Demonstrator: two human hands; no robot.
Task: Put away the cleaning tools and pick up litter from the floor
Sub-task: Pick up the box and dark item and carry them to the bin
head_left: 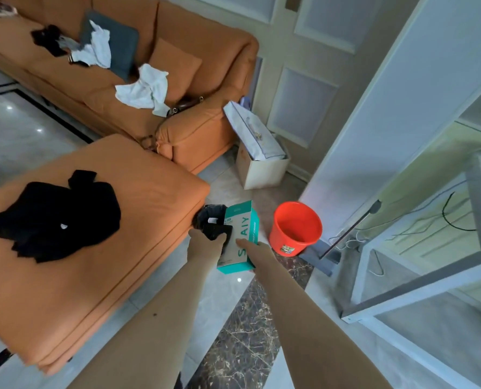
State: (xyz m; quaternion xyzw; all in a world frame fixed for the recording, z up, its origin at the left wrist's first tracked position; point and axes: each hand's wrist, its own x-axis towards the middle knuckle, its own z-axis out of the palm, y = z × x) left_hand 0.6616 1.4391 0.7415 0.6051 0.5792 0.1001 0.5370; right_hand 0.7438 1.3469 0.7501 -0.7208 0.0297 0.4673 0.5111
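Now in hand: teal carton above the floor

Teal-and-brown carton (240,238) held over pale tiles, right hand (254,248) clamped along its side, left hand (205,242) gripping black bag (212,223) against it. Just beside: orange ottoman (93,248); near right, red bucket (295,227).

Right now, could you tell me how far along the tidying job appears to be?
Nothing clearly looks finished. In hand: the right hand holds a teal box and the left hand grips a black item, both above a black-lined bin. Left: the red bucket stands on the floor beside a long-handled tool leaning at the shelf.
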